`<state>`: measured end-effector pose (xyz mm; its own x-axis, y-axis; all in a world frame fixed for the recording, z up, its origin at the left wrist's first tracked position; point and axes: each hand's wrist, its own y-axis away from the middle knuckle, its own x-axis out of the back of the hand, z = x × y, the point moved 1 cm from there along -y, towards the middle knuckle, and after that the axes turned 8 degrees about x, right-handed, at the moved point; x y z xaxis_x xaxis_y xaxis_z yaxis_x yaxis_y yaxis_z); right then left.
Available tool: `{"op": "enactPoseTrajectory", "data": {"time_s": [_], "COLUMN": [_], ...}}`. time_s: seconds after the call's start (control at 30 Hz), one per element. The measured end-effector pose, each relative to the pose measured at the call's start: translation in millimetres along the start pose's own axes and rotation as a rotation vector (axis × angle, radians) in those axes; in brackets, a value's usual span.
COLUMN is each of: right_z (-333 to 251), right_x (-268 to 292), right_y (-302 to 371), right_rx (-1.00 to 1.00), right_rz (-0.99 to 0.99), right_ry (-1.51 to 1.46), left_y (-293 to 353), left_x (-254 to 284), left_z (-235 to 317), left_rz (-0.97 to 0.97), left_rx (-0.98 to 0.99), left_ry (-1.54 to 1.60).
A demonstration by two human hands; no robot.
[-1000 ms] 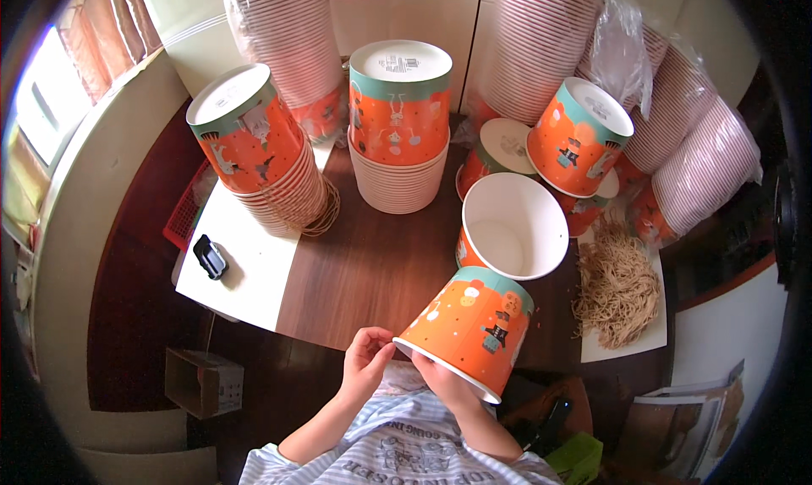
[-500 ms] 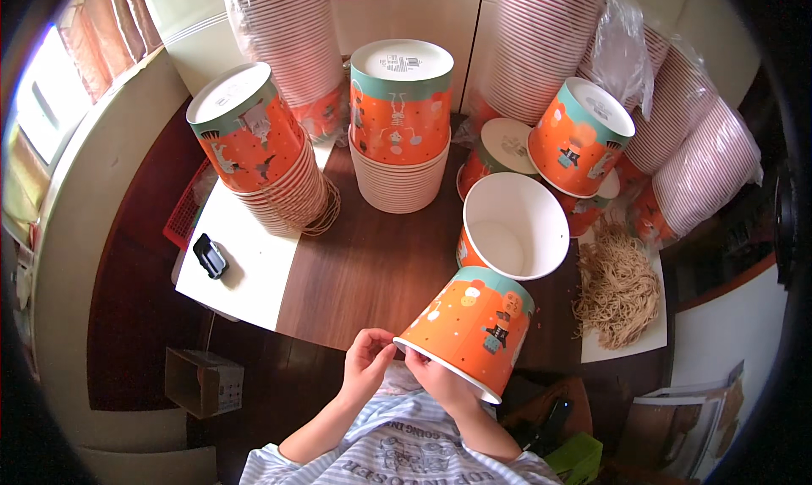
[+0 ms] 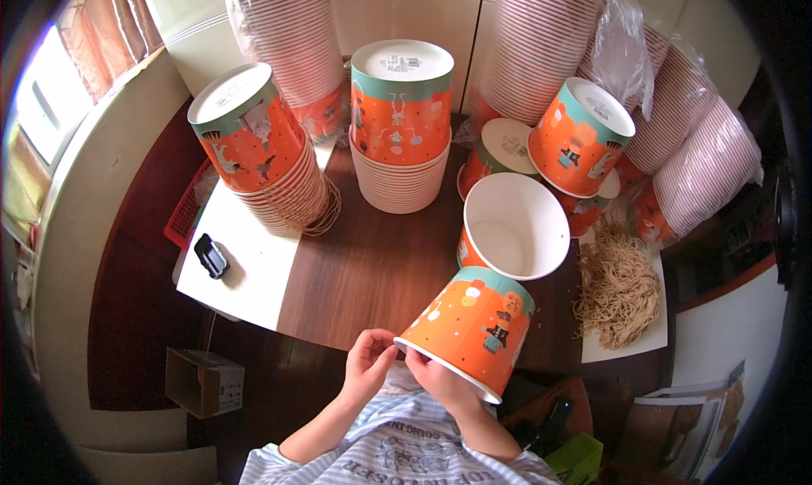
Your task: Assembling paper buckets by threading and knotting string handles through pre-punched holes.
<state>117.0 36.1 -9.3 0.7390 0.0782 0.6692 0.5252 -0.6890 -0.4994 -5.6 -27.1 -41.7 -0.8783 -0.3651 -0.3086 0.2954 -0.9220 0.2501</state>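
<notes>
An orange paper bucket [image 3: 465, 333] with a green band and cartoon figures lies tilted at the table's near edge, its open mouth toward me. My left hand [image 3: 369, 360] is closed, with thumb and fingers pinched at the left end of its white rim. My right hand [image 3: 441, 382] reaches under the rim into the mouth; its fingertips are hidden inside. Just behind, touching or nearly touching it, stands a second bucket [image 3: 516, 227], upright with its white inside showing. To the right lies a heap of tan strings [image 3: 619, 290].
Upside-down bucket stacks stand at the left [image 3: 254, 147] and centre [image 3: 400, 121], the left one with string loops beside it. More upturned buckets [image 3: 582, 138] and plastic-wrapped stacks [image 3: 541, 45] fill the back right. A small black case [image 3: 211, 257] lies on the white board at left.
</notes>
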Motion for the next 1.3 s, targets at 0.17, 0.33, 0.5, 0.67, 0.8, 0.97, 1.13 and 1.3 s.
{"op": "enactPoseTrajectory", "data": {"time_s": [0.17,0.33,0.5,0.67,0.8,0.97,1.13,1.3], "right_z": [-1.1,-2.6,-2.9,1.0,-3.9,-3.6,-10.6,-14.2], "right_x": [0.9,3.7,3.0,-1.6,2.2,2.4,9.1,12.4], "right_y": [-2.0,-7.0,-8.8,-8.9,-12.6,-12.9,-14.5,-4.1], "right_rx": [0.043,0.078,0.082,0.090,0.123,0.133,0.159,-0.084], "right_rz": [0.003,0.009,-0.011,-0.013,-0.008,-0.025,-0.038,-0.180], "right_ry": [0.051,0.082,0.094,0.125,0.183,0.222,0.118,-0.394], "left_y": [0.7,1.2,-0.4,-3.9,-15.3,-19.3,-20.8,-7.1], "left_x": [0.4,0.5,1.4,2.9,14.3,7.6,16.9,21.8], "left_z": [0.1,0.6,-1.5,-0.3,5.3,41.3,39.2,46.2], "left_rz": [-0.008,-0.002,-0.020,-0.008,-0.111,-0.200,-0.322,-0.420], "left_rx": [0.013,0.014,-0.014,0.000,-0.207,-0.310,-0.514,-0.578], "left_ry": [0.011,-0.015,-0.048,-0.029,-0.466,-0.891,-1.035,-1.031]}}
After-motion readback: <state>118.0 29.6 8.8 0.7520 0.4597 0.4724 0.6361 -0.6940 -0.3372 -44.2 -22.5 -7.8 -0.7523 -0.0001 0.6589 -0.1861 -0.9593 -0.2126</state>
